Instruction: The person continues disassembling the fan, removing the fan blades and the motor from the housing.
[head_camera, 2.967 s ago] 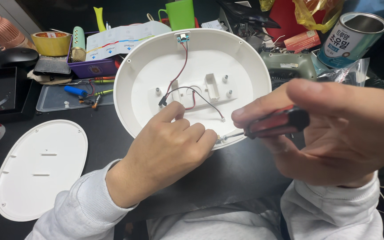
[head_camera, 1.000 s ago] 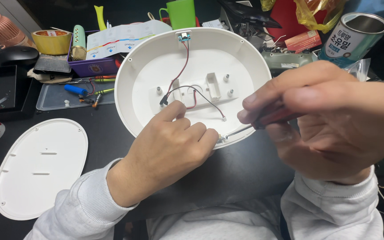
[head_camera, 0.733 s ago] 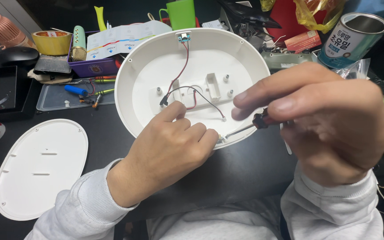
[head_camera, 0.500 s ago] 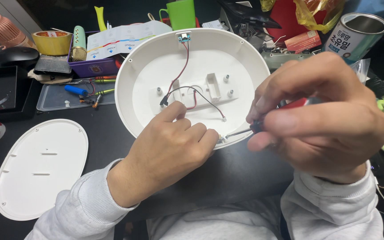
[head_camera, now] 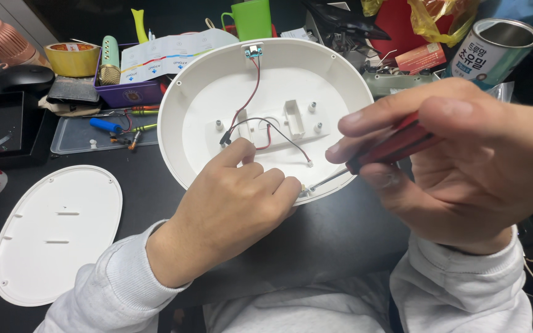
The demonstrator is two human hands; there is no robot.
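Pinched in my right hand (head_camera: 464, 166), the red-handled screwdriver (head_camera: 371, 157) has its tip at the near rim of the white oval housing (head_camera: 266, 117), which lies open side up on the dark table (head_camera: 340, 234). My left hand (head_camera: 235, 213) is curled closed over that rim just beside the tip; I judge it best to keep the shaft straight and press down firmly.

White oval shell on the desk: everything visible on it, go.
The white oval shell looks like moulded plastic, lying open side up on the black desk. Inside: screw posts, a raised rectangular bracket and red and black wires running to a small board at the far rim. The left hand grips the near rim; the screwdriver in the right hand has its tip at that rim.
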